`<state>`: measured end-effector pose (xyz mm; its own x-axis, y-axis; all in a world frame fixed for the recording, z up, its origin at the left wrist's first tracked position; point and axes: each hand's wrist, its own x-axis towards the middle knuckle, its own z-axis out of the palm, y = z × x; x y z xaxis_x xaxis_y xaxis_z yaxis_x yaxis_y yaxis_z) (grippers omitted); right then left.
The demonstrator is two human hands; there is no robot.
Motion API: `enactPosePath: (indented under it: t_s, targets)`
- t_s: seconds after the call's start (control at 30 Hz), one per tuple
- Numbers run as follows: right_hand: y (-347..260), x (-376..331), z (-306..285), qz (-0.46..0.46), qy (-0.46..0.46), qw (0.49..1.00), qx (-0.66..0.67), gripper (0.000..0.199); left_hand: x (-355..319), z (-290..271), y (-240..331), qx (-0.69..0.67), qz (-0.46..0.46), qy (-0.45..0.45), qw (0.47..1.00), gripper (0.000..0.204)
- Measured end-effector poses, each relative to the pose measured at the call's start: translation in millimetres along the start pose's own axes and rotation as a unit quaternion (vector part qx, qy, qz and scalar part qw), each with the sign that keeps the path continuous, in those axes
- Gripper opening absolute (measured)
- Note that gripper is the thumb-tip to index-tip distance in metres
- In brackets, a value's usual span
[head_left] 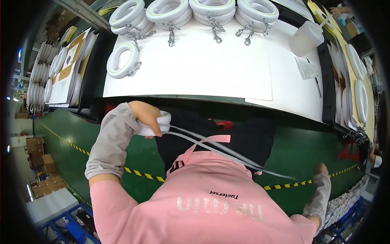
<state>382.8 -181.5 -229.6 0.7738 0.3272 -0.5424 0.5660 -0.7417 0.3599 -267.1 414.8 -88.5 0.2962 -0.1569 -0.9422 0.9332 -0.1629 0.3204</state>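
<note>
Left hand fingers wrapped round white housing: rigid, light, smooth. Grey strap limp; right hand fingers: cannot tell.

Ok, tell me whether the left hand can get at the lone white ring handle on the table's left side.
Probably yes, once freed. The left hand already grips a white handle with a grey strap, and nothing lies between it and the lone white ring handle on the white table.

Pink sweatshirt, grey over-sleeves, glittery chest lettering.
</note>
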Motion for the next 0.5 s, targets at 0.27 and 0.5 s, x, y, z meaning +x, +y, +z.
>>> enactPosePath:
  t_s: [0.27, 0.5]
  targets:
    - [-501.0, -189.6, -142.0, -0.821, -0.007, 0.483, 0.302, 0.022, -0.5, 29.8, 62.9, 0.181, 0.018, 0.059, 0.982, 0.028]
    - [-436.1, -204.9, -132.6, -0.583, 0.106, 0.705, 0.39, 0.014, -3.0, 40.5, 52.8, -0.005, 0.046, 0.052, 0.998, 0.038]
